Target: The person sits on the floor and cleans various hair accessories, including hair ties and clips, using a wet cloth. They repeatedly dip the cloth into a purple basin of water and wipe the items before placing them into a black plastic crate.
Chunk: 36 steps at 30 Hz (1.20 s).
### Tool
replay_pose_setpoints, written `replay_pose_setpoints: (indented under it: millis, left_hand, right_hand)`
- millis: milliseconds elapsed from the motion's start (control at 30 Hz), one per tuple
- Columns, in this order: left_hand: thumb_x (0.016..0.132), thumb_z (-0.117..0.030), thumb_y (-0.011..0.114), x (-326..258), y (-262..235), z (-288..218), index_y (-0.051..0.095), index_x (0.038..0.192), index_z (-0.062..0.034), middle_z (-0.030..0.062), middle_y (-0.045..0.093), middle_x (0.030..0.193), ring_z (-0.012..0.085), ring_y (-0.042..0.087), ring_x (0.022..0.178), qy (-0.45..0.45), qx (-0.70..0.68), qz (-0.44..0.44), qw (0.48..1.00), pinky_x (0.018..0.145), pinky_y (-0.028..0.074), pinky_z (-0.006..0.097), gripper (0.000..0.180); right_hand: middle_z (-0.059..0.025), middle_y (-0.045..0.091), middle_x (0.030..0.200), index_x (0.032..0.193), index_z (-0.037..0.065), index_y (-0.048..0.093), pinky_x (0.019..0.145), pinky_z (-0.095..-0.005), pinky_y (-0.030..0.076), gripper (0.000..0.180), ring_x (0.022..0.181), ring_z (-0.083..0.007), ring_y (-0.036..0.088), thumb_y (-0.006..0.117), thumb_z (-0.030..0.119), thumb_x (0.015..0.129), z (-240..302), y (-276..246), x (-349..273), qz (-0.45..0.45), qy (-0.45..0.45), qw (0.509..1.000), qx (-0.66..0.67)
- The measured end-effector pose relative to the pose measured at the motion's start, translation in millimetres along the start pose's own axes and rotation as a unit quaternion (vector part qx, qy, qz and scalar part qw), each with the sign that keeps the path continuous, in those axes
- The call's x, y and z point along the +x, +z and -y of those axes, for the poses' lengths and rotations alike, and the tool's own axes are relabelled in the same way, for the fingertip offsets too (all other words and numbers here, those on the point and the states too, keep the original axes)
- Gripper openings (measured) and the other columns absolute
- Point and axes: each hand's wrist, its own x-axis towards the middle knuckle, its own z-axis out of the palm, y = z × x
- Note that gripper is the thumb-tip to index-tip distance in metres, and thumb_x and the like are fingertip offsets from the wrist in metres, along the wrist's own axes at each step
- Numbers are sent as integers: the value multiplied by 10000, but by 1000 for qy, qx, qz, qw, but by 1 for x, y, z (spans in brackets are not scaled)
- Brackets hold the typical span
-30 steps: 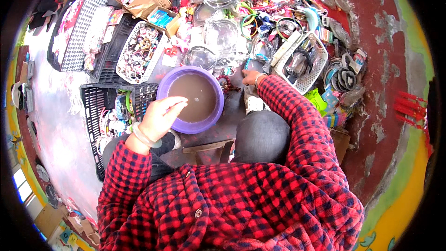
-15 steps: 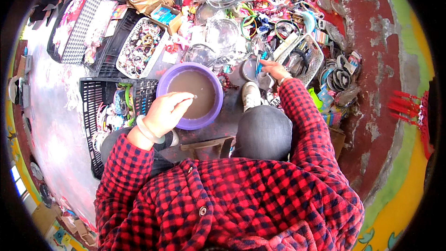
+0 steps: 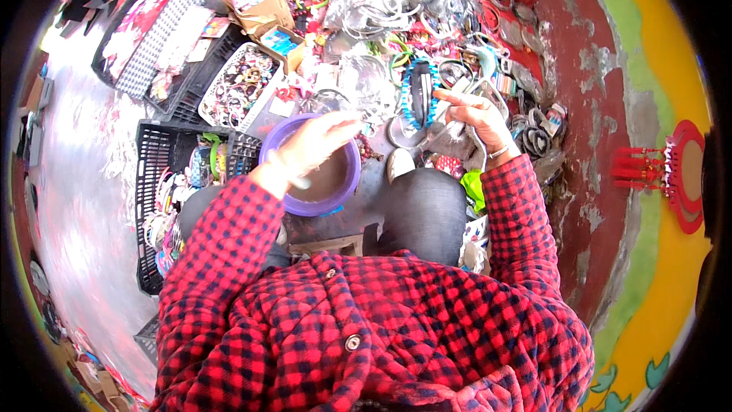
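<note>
My left hand (image 3: 320,141) is over the purple basin (image 3: 268,154) of murky water, its fingers stretched toward the right and blurred by motion; nothing shows in it. At the far right of the basin, my right hand (image 3: 480,116) grips the edge of a blue-and-black looped hair band (image 3: 408,95) between its fingers. The band stands out to the left of the fingertips, above the heap. A grey cloth (image 3: 460,141) lies just below the right hand; whether the hand touches it I cannot tell.
A white basket of small hair ties (image 3: 204,111) and a black crate (image 3: 145,183) stand left of the basin. Clear-wrapped bands (image 3: 374,19) are heaped ahead. A small wooden stool (image 3: 328,246) sits between my legs, and a red round ornament (image 3: 688,175) hangs far right.
My left hand has moved right and up over the basin, its fingers extending from a pinch. My right hand has raised the blue-and-black hair band, which now shows as a full loop.
</note>
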Motion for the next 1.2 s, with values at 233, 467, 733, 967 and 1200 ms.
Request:
replay_pose_setpoints:
  millis: [233, 467, 733, 967, 1200]
  left_hand:
    - [826, -80, 608, 18, 28, -21, 504, 1145, 31, 60, 609, 952, 94, 561, 739, 157, -3, -13, 988, 651, 476, 240, 353]
    - [856, -123, 576, 5, 5, -41, 601, 953, -13, 35, 619, 868, 99, 578, 783, 72, -213, -64, 972, 713, 460, 231, 149]
    - [899, -120, 489, -6, -7, -62, 561, 984, -10, 63, 614, 889, 161, 599, 824, 132, -308, -128, 933, 777, 478, 287, 157]
    - [934, -212, 425, -11, -50, -65, 522, 968, -58, 66, 541, 797, 222, 550, 746, 197, -449, -163, 856, 746, 477, 428, 185]
    - [936, -279, 424, -27, -58, -70, 512, 943, -50, 52, 477, 693, 181, 490, 666, 204, -426, -112, 874, 651, 451, 346, 246]
  right_hand:
    - [-60, 622, 1065, 1104, -9, 601, 854, -246, 415, 353, 932, -117, 565, 544, 60, 763, 50, 93, 20, 78, -22, 995, -59]
    - [-71, 628, 997, 1065, -12, 610, 838, -279, 444, 320, 907, -152, 581, 546, 53, 758, 51, 127, 34, 2, -3, 992, 125]
    - [-51, 640, 901, 936, 0, 642, 786, -276, 436, 217, 818, -144, 575, 617, 85, 738, 31, 138, 47, -34, -47, 989, 138]
    - [-45, 635, 857, 873, 23, 649, 750, -272, 442, 162, 787, -143, 576, 620, 75, 723, 15, 110, 40, -74, -70, 983, 156]
    - [-60, 631, 859, 938, 7, 629, 699, -269, 483, 171, 764, -148, 592, 603, 22, 769, -13, 31, 66, -237, -105, 955, 146]
